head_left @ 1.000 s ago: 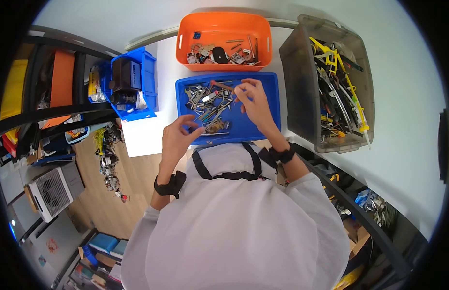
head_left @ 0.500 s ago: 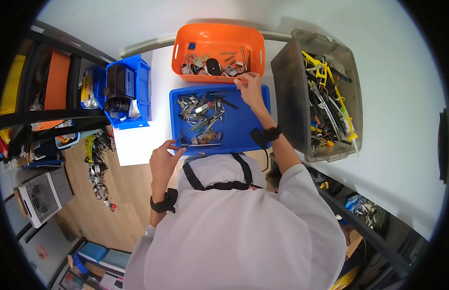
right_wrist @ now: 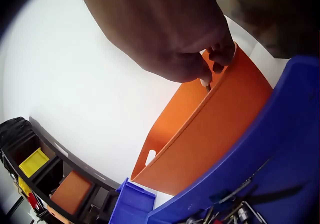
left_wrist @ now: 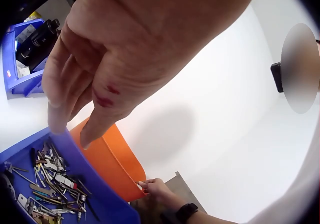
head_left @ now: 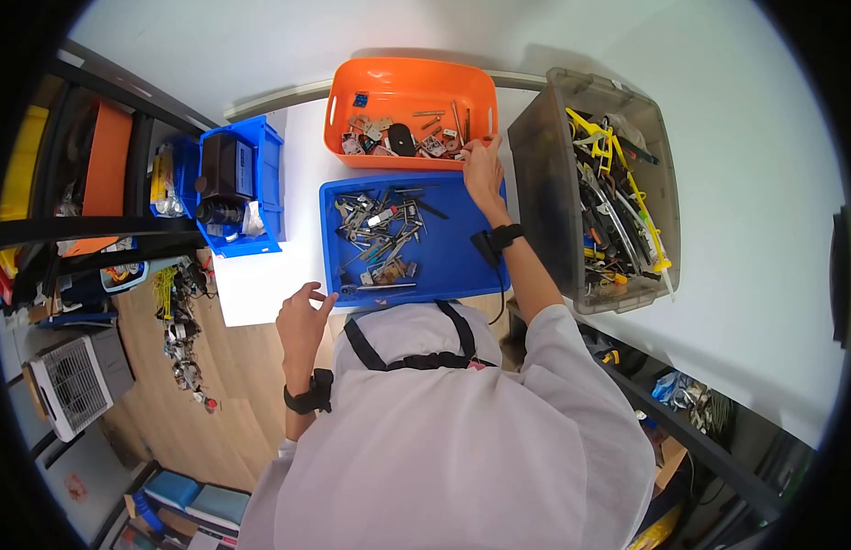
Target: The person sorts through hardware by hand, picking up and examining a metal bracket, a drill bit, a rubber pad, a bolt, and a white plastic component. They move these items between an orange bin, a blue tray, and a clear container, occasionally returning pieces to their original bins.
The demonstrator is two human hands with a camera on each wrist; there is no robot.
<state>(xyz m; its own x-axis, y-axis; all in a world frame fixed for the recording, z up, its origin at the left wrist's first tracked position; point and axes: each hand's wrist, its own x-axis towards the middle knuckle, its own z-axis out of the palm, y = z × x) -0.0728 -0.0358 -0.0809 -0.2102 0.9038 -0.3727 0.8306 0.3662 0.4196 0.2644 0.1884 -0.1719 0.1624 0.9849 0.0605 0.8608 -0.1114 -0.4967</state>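
Note:
My right hand [head_left: 483, 174] is at the front right corner of the orange bin [right_wrist: 227, 121], fingertips dipping just inside its rim. Between thumb and fingers it pinches a thin brownish rod [right_wrist: 208, 88]; only a short end shows, so I cannot tell its exact kind. My left hand [head_left: 302, 319] hovers beside the front left corner of the blue tray [head_left: 462, 252], fingers loosely bent and holding nothing. Wrenches, bits and other small metal tools [head_left: 380, 229] lie heaped in the tray's left half, a white-and-red piece [head_left: 382, 216] among them.
Metal plates, rods and a black oval piece [head_left: 402, 139] lie in the orange bin. To the right stands a tall grey translucent crate [head_left: 545, 174] of tools with a yellow-framed tool [head_left: 641, 197] on top. A blue bin [head_left: 272, 188] with a dark bottle [head_left: 226, 165] stands left.
The right hand has carried the thin brownish rod from above the blue tray forward to the orange bin's right front corner. The left hand has drawn back from over the tray to its left edge.

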